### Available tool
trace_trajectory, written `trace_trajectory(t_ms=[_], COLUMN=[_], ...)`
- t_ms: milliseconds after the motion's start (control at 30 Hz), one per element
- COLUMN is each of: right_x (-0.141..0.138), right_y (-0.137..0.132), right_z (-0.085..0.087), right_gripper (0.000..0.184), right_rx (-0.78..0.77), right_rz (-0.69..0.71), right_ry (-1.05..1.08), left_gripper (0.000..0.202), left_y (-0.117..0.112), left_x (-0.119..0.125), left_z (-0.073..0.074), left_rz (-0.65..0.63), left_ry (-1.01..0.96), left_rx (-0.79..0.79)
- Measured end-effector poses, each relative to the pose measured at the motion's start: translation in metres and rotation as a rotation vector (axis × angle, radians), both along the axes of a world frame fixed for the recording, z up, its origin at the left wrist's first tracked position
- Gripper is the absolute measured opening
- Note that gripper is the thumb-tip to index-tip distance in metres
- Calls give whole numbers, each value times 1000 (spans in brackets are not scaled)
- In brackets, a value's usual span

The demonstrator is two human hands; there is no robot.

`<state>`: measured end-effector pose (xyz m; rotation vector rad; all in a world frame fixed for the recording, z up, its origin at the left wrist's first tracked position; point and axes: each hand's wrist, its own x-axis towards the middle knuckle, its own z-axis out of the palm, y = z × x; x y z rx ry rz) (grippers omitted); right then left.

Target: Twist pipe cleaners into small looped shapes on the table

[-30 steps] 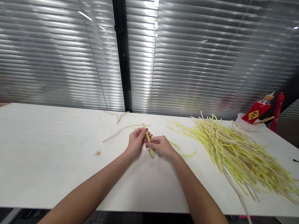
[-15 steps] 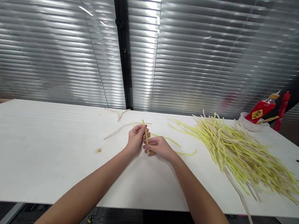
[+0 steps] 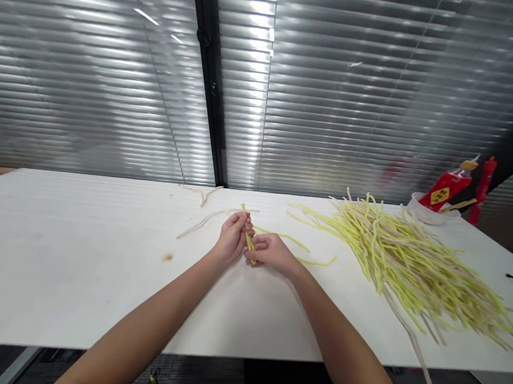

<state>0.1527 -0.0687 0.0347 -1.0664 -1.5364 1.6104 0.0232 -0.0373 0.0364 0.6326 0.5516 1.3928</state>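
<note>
Both hands hold a short length of yellow pipe cleaner (image 3: 248,239) above the middle of the white table. My left hand (image 3: 234,233) pinches its upper part, and a tip sticks out past the fingers. My right hand (image 3: 272,252) has its fingers closed on the lower end. Part of the piece is hidden by the fingers. Just behind and right of my hands lie loose yellow pipe cleaners (image 3: 294,240). A beige pipe cleaner (image 3: 198,227) lies on the table behind my left hand.
A large pile of yellow and beige pipe cleaners (image 3: 419,264) spreads over the right of the table (image 3: 77,261). Behind it a red glue bottle (image 3: 445,188) leans in a clear plastic bowl (image 3: 423,212). A bent beige piece (image 3: 204,198) lies at the back edge, before the window blinds (image 3: 334,103).
The yellow piece has shifted slightly left and tilted more between my fingers. Both hands keep their grip in nearly the same place.
</note>
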Motion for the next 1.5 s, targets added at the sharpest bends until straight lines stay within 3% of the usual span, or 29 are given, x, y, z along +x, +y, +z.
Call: trace_trajectory(t_ms=[200,467,667,800,1067,1167,1300,1500], right_x=[-3,-5,-1,-1,-2,-1,1,3], right_y=[-3,-2,1,3,2,3,9,11], right_z=[-9,-10,-12,-17,-16,-16,-17,-3], right_gripper=[8,15,13,21,14,17,23,27], right_rx=[264,161,85,30,83,144,190,132], right_rz=[-154,-110,-45,-62,-30,-107,-321,-480], right_ry=[-289,-237,-162,-139,-157,-181,-172,159], left_gripper=[19,17,13,14,12,13,15,11], left_y=[1,3,3,5,10,10,11,8], left_x=[1,-2,-2,-4,-8,-8,-10,-9], left_z=[2,3,5,5,2,3,3,3], left_rz=[100,182,154,138,111,119,145,173], left_ry=[13,-5,-28,-35,-22,-29,-41,-2], left_rx=[47,-11,7,0,-7,9,-28,-137])
